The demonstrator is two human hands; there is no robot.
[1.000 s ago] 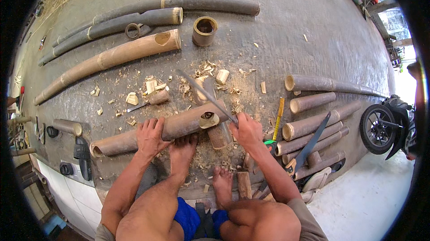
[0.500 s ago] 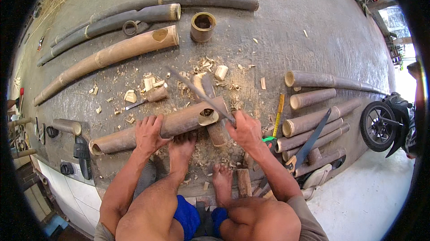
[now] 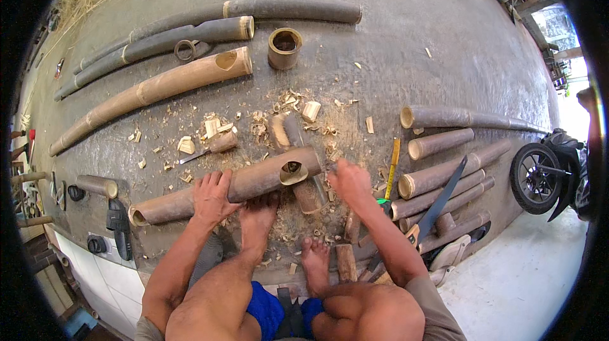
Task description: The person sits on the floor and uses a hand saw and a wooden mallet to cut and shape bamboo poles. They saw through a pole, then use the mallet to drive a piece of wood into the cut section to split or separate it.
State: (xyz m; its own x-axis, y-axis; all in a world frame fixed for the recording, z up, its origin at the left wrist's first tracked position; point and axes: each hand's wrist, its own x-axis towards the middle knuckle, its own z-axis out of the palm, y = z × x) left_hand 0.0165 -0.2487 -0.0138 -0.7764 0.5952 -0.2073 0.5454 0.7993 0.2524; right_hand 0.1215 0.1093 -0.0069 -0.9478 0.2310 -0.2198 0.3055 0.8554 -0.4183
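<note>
A brown bamboo tube (image 3: 254, 179) with a rounded notch near its right end lies slantwise before me. It rests across a shorter bamboo block (image 3: 309, 195) lying beneath it. My left hand (image 3: 213, 199) grips the tube from above, left of its middle, and my foot (image 3: 257, 217) is against its near side. Just past the notched end, my right hand (image 3: 351, 182) is closed, slightly blurred. Half a second ago it held a long, narrow grey blade; now only a small grey bit shows by the fingers, and the handle is hidden in the fist.
Chips and a chisel (image 3: 219, 144) lie beyond the tube. Long bamboo poles (image 3: 152, 84) and a short bamboo ring (image 3: 284, 49) are farther off. To the right are cut bamboo lengths (image 3: 438, 144), a handsaw (image 3: 441, 198), a tape measure (image 3: 393, 163) and a motorcycle wheel (image 3: 539, 178).
The long grey blade that crossed over the notched end has dropped out of clear sight. My right hand has shifted slightly right; my left hand stays on the tube.
</note>
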